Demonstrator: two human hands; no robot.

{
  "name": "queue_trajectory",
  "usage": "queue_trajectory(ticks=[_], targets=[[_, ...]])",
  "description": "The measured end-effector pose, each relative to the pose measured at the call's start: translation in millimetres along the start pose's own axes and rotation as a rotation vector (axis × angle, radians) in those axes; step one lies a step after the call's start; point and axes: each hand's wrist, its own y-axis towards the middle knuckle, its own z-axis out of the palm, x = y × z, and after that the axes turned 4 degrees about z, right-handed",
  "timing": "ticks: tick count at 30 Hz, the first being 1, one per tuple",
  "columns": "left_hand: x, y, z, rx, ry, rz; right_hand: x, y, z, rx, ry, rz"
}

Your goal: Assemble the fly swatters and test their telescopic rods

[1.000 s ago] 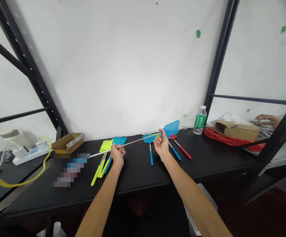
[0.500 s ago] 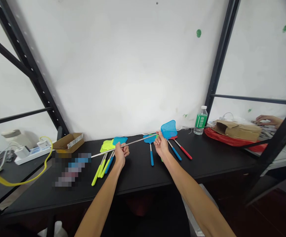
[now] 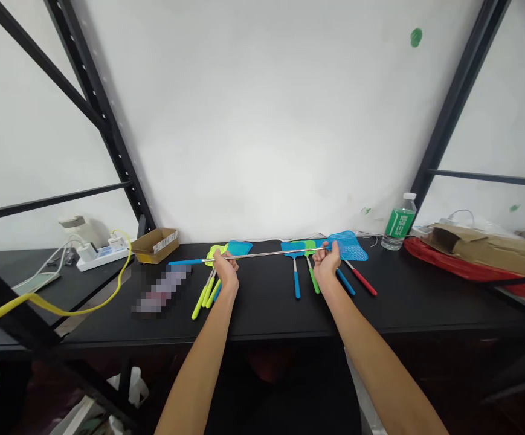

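Note:
A blue fly swatter (image 3: 266, 254) with a long metal rod is stretched level between my hands above the black table. Its blue handle points left and its mesh head lies at the right. My left hand (image 3: 226, 269) is closed round the rod near the handle. My right hand (image 3: 327, 262) grips the rod just beside the head. Below my left hand lie several yellow-green fly swatters (image 3: 201, 296) and one with a blue head (image 3: 239, 248). By my right hand rest a blue swatter (image 3: 297, 284), a green swatter (image 3: 313, 278), another blue handle (image 3: 346, 282) and a red handle (image 3: 364, 282).
An open cardboard box (image 3: 156, 244) and a white power strip (image 3: 103, 256) stand at the left, with a yellow cable (image 3: 76, 311). At the right are a water bottle (image 3: 399, 222), a red bag (image 3: 443, 260) and a brown carton (image 3: 484, 244). Another person's hand shows at the far right edge.
The held swatter has gone from slanted to nearly level, its head turning flatter at the right. Both hands still grip the rod. The camera view has shifted.

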Motion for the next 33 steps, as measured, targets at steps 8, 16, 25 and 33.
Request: queue_trajectory(ticks=[8,16,25,33], targets=[[2.1,-1.1,0.5,0.064,-0.051,0.028,-6.6,4.2,-3.1,-0.113,-0.115,-0.087],[5.8,-1.7,0.1,0.073,-0.104,-0.002,-10.0,7.0,-6.8,-0.073,-0.151,-0.094],[6.6,-5.1,-1.3,0.102,-0.03,-0.024,-9.2,6.3,-9.9,-0.01,-0.14,-0.081],[11.8,-12.6,2.7,0.2,-0.031,-0.046,-11.3,-2.0,-2.7,0.022,-0.121,-0.041]])
